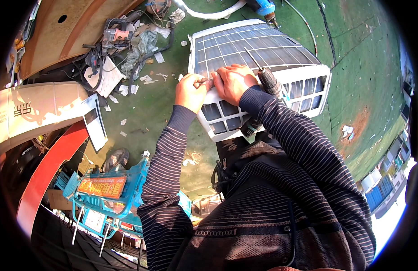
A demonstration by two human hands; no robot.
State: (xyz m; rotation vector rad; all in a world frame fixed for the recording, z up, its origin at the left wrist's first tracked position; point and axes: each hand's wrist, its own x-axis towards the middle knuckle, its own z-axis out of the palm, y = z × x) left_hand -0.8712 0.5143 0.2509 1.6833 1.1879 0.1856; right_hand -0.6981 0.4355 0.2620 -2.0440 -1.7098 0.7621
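Note:
In front of me lies a boxy white appliance housing with gridded openings over dark panels. My left hand is closed in a pinch at its near left corner. Close beside it, almost touching, my right hand has its fingers curled over the housing's near edge. Whatever lies between the fingertips is too small or hidden to make out. A cordless drill with a long thin bit rests on the housing by my right wrist, its bit slanting away from me. My right forearm covers part of its body.
A corded power tool and tangled cables lie at the far left. A cardboard box, a red curved panel and a turquoise chair stand at left. A blue tool and white hose lie beyond the housing on green flooring.

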